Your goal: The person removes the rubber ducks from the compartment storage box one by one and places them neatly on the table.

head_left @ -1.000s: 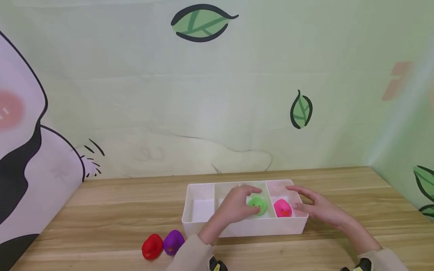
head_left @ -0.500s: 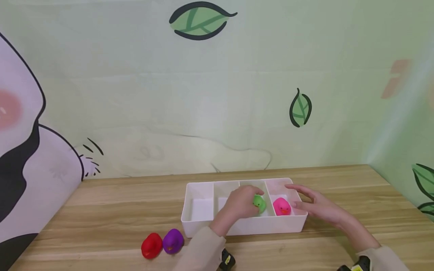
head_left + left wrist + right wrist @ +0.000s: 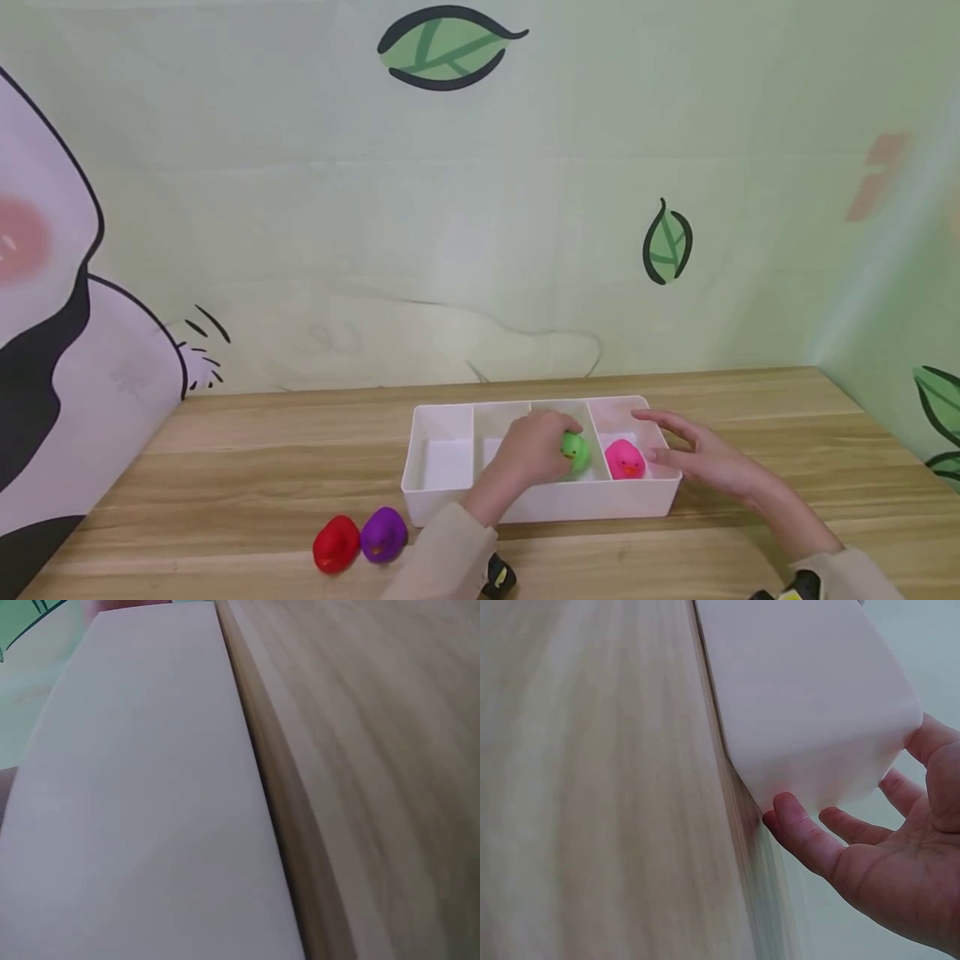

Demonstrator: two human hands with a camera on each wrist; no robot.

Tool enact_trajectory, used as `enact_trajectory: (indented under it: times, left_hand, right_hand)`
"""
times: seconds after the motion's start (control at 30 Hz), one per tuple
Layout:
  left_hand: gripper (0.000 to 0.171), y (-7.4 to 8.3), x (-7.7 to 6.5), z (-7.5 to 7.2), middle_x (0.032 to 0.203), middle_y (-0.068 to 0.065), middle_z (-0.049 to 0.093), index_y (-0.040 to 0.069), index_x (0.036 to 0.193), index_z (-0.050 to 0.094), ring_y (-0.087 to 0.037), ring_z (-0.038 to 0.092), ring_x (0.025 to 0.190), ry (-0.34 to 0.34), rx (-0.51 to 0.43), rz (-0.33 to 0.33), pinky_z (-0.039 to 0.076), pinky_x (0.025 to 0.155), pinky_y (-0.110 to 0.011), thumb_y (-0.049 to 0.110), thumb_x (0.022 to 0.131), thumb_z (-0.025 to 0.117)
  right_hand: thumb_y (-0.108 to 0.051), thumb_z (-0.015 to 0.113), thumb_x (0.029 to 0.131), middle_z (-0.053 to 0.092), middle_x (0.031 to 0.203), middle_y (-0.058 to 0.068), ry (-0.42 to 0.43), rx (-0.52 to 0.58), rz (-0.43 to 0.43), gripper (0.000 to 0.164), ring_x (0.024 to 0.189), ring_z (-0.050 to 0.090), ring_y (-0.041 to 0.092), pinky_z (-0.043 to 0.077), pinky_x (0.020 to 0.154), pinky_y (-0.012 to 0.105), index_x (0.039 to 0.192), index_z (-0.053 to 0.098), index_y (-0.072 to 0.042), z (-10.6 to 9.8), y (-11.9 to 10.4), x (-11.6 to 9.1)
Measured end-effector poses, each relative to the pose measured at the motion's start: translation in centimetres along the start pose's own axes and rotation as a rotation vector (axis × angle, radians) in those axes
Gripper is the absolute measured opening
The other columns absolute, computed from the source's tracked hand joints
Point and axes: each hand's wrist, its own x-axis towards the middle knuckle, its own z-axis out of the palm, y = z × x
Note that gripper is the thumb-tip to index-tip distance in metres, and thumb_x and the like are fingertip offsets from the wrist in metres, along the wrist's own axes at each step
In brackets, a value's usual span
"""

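Observation:
My left hand reaches into the third compartment from the left of a white divided box and grips a small green rubber duck, partly hidden behind its fingers. A pink rubber duck sits in the rightmost compartment. My right hand holds the box's right end, thumb and forefinger over the rim. In the right wrist view, other fingers of that hand lie spread against the outside of the end wall. The left wrist view shows the box's front wall, and the left hand is out of sight there.
A red rubber duck and a purple one stand side by side on the wooden table, left of the box and nearer me. Behind the table hangs a pale green backdrop with printed leaves.
My left hand has gone from loosely spread above the green duck to gripping it, and the duck has turned slightly. My right hand has kept its place at the box's end.

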Motion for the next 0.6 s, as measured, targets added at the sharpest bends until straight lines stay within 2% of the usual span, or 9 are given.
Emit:
enact_trajectory:
  times: [0.13,0.33,0.6]
  left_hand:
    - [0.033,-0.3,-0.5,-0.4,0.087,0.001,0.064,0.006,0.103,0.069,-0.008,0.045,0.066,0.045,-0.047,0.043,0.036,0.054,-0.015,0.002,0.07,0.07]
    - [0.035,-0.7,-1.3,-1.0,0.09,-0.002,0.067,0.003,0.106,0.067,-0.007,0.057,0.075,0.11,-0.156,0.104,0.041,0.062,-0.013,0.005,0.071,0.072]
    - [0.037,-0.3,-2.7,-2.1,0.098,-0.004,0.068,0.003,0.108,0.066,-0.009,0.058,0.082,0.159,-0.287,0.114,0.044,0.065,-0.015,0.008,0.072,0.074]
  right_hand:
    - [-0.027,0.059,0.087,0.015,0.146,0.027,0.0,-0.007,-0.009,0.06,0.128,0.016,0.051,0.041,0.086,0.059,0.14,0.034,-0.012,0.0,0.0,0.0]
    - [-0.027,0.059,0.087,0.014,0.145,0.027,-0.003,-0.002,-0.003,0.061,0.127,0.015,0.051,0.041,0.085,0.059,0.14,0.033,-0.011,0.0,-0.1,0.0]
    - [-0.027,0.059,0.087,0.014,0.146,0.027,-0.006,0.003,0.006,0.061,0.128,0.014,0.052,0.041,0.085,0.061,0.14,0.033,-0.011,0.2,-0.4,-0.1]
